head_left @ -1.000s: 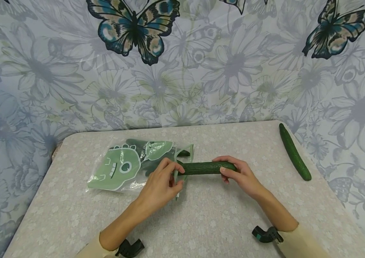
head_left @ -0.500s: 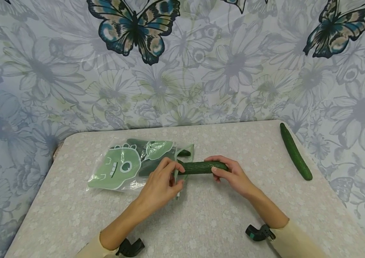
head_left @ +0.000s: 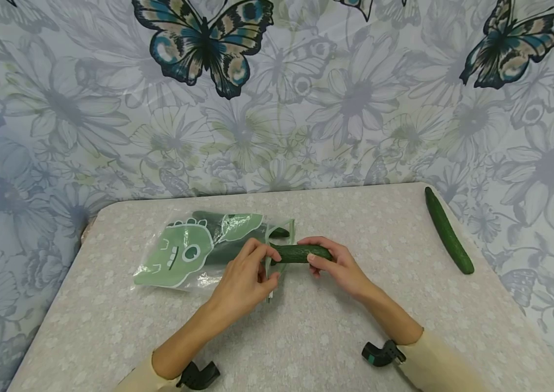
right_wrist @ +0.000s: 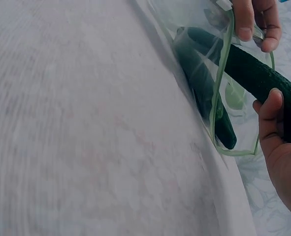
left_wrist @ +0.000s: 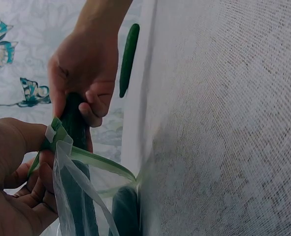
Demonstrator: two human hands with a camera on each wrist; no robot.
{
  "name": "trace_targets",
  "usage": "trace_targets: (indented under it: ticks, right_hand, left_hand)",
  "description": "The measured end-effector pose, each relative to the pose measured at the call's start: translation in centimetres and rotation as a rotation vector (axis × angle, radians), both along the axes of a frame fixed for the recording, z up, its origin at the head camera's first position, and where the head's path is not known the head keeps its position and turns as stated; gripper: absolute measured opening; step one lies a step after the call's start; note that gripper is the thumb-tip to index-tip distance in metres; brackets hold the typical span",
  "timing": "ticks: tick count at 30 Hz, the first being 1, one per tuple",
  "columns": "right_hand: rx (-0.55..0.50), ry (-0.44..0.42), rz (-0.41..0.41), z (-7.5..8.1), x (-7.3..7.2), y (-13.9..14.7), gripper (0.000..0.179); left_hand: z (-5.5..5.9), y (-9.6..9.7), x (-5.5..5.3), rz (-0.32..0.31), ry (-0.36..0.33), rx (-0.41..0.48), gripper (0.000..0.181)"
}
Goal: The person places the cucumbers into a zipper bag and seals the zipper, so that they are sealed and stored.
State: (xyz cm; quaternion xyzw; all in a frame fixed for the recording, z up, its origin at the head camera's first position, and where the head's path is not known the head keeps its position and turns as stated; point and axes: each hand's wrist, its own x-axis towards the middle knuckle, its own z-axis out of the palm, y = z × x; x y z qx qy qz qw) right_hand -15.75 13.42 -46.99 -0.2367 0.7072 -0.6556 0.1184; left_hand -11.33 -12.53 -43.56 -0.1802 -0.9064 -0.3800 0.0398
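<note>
Left hand (head_left: 244, 276) pinches mouth of printed plastic bag (head_left: 174, 264) | right hand (head_left: 339, 268) grips cucumber (head_left: 291, 253) | between them, cucumber lies deeper in bag than a second ago | insertion looks well along

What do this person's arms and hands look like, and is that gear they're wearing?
The left hand and right hand wear no gloves. Pale yellowish-beige sleeves cover the forearms' lower parts. Curved black devices sit near both cuffs; the right one has a small green patch.
</note>
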Motion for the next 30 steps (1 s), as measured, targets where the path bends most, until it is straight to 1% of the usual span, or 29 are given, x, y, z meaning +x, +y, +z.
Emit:
trace_targets:
  ticks: [6,14,20,25,28,30]
  right_hand:
    - [-0.015,-0.016,0.033,-0.3,-0.1,-1.6,0.04]
    - [-0.019,-0.005,0.083,-0.9,-0.4,-3.3,0.043]
    - [-0.008,0.015,0.085,-1.1,-0.5,-4.1,0.041]
    - [-0.011,0.013,0.089,-1.3,-0.5,-4.7,0.042]
    - [0.0,0.005,0.092,-1.5,-0.5,-4.9,0.042]
    - [0.016,0.017,0.085,-1.6,-0.5,-4.9,0.042]
  left_hand:
    - [0.0,0.0,0.0,-0.002,0.013,-0.005,0.026]
    - [-0.1,0.0,0.1,0.0,0.02,-0.005,0.027]
    - [0.0,0.0,0.1,-0.001,0.017,0.007,0.027]
    - [0.0,-0.1,0.1,-0.005,0.021,0.011,0.026]
    - [-0.1,-0.1,0.1,-0.007,0.027,0.012,0.026]
    - [-0.1,-0.2,0.1,-0.008,0.028,0.011,0.026]
